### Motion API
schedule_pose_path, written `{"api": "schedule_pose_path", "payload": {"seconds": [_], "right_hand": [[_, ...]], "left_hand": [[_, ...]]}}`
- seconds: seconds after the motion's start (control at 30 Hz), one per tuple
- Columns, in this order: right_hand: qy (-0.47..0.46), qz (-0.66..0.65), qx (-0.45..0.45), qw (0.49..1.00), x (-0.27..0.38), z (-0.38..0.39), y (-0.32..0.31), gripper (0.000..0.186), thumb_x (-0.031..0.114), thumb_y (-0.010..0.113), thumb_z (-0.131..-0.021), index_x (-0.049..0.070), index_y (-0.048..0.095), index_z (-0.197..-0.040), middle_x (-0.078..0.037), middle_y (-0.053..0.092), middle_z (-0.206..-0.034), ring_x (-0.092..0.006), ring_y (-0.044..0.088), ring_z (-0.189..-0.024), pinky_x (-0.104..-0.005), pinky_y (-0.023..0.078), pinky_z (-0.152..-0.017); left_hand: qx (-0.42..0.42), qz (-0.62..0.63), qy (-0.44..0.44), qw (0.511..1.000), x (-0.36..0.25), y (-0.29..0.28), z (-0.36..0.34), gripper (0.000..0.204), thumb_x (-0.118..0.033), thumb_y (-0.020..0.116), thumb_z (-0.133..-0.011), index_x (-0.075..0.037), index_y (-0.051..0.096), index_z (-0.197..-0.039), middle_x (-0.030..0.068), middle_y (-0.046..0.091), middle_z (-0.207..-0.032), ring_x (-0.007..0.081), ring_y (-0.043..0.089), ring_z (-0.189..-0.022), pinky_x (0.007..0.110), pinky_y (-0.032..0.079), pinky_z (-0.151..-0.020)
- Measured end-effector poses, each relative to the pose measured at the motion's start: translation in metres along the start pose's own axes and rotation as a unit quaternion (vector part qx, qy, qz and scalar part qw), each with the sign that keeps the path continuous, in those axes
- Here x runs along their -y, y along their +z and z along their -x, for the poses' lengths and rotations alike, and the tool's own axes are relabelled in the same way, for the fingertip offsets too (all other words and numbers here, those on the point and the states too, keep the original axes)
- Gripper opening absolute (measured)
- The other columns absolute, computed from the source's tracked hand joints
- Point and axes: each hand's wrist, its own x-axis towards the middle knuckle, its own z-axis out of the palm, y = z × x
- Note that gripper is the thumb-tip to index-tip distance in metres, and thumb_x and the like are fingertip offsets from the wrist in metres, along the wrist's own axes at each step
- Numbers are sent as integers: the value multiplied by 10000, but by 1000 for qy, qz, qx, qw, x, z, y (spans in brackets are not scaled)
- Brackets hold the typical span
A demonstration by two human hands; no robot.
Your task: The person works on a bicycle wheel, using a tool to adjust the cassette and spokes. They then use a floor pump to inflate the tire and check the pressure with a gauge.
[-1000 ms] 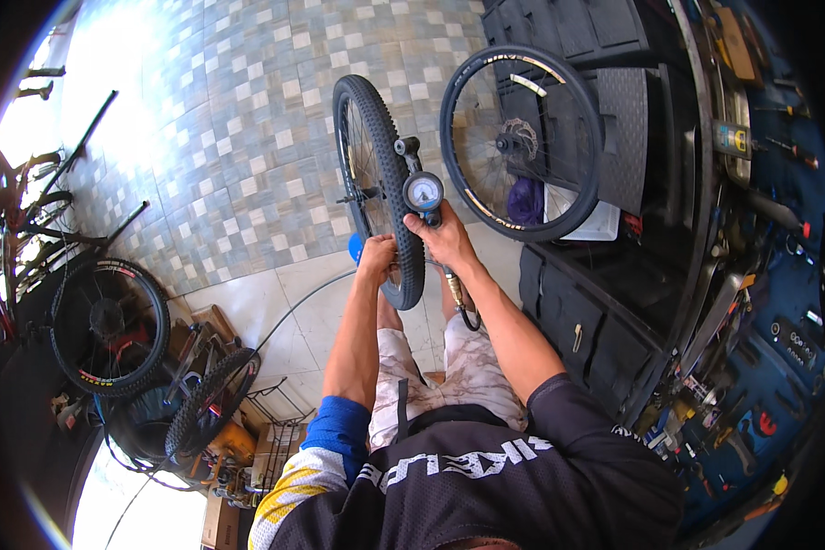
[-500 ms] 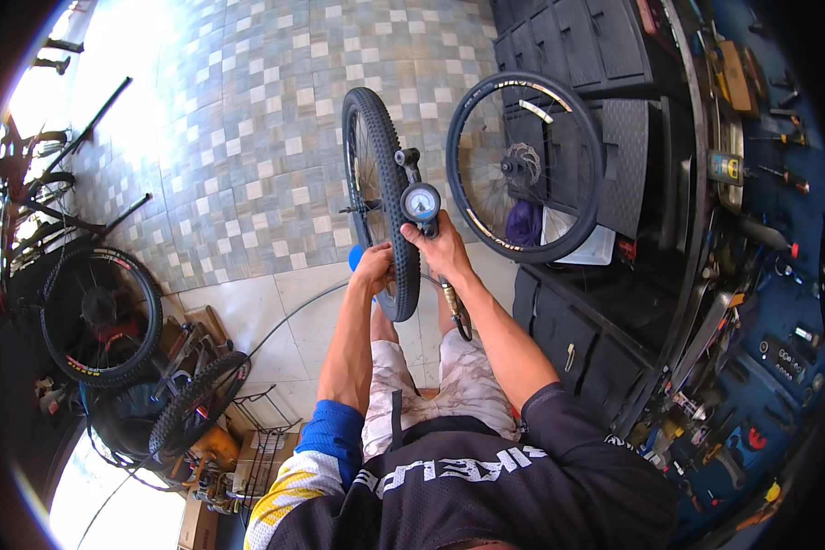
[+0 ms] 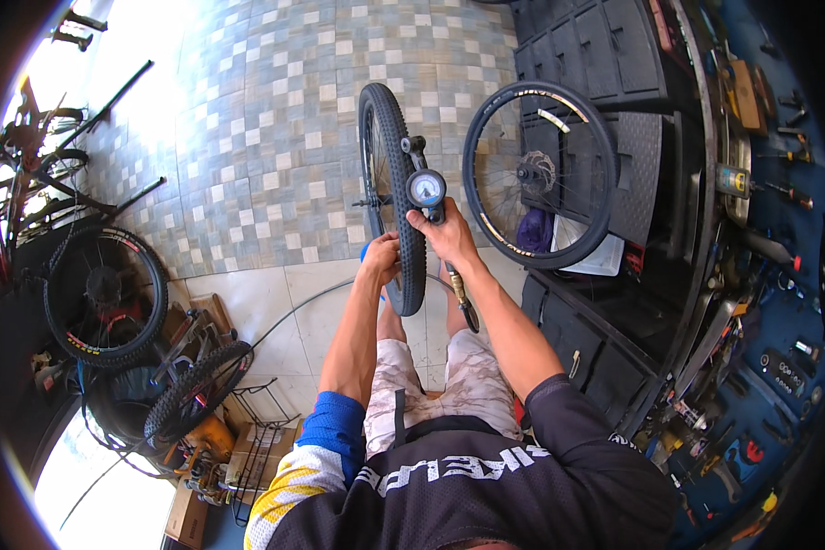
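A bicycle wheel with a knobbly black tyre [image 3: 393, 156] stands upright before me, seen nearly edge-on. My right hand [image 3: 445, 236] is wrapped round a tyre inflator with a round dial gauge [image 3: 426, 190], held against the tyre's right side. Below that hand hangs a brass hose fitting [image 3: 457, 285] with a dark hose end. On the wheel's near left side, the fingers of my left hand [image 3: 381, 258] are closed by the rim; what they pinch is hidden. Something blue shows just behind that hand.
Another wheel [image 3: 472, 174] leans against black cabinets [image 3: 582, 50] at right. Tools hang on a blue board [image 3: 752, 403] beyond the bench. At left are another bicycle wheel [image 3: 160, 316], a loose tyre [image 3: 170, 403] and a wire rack [image 3: 266, 403]. A grey hose [image 3: 293, 307] curves across the floor.
The whole view has shifted slightly, so most things appear a little further right. Both hands keep about the same places on the inflator and at the wheel.
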Motion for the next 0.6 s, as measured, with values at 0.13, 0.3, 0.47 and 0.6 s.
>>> {"api": "schedule_pose_path", "payload": {"seconds": [0.13, 0.3, 0.47, 0.6], "right_hand": [[11, -1, -1, 1000, 4, 3, -1, 770, 618, 817, -794, -36, 605, -1141, -176, 709, -1009, -276, 678, -939, -386, 529, -846], [15, 19, 11, 1000, 5, 5, 5, 793, 634, 819, -779, -32, 600, -1150, -180, 711, -1023, -288, 684, -962, -389, 530, -853], [15, 20, 23, 999, 5, 5, 9, 825, 655, 820, -762, -29, 593, -1162, -187, 712, -1037, -303, 688, -994, -395, 530, -867], [14, 22, 34, 999, 11, 8, 13, 842, 678, 811, -756, -26, 590, -1161, -192, 711, -1040, -313, 689, -999, -403, 528, -878]], "left_hand": [[31, 69, -7, 997, -3, -7, 12, 152, -122, 647, -986, -104, 616, -1133, -5, 684, -872, 111, 633, -669, 298, 500, -586], [-13, 41, 2, 999, 5, -9, 14, 162, -91, 620, -985, -140, 610, -1139, -31, 649, -822, 95, 586, -640, 308, 485, -587], [18, 68, -9, 997, 8, -18, 4, 173, -89, 600, -979, -153, 609, -1140, -42, 617, -793, 89, 549, -623, 308, 466, -581], [6, 63, -3, 998, 8, -28, 1, 183, -70, 605, -973, -134, 604, -1145, -29, 624, -798, 102, 563, -627, 308, 490, -591]]}}
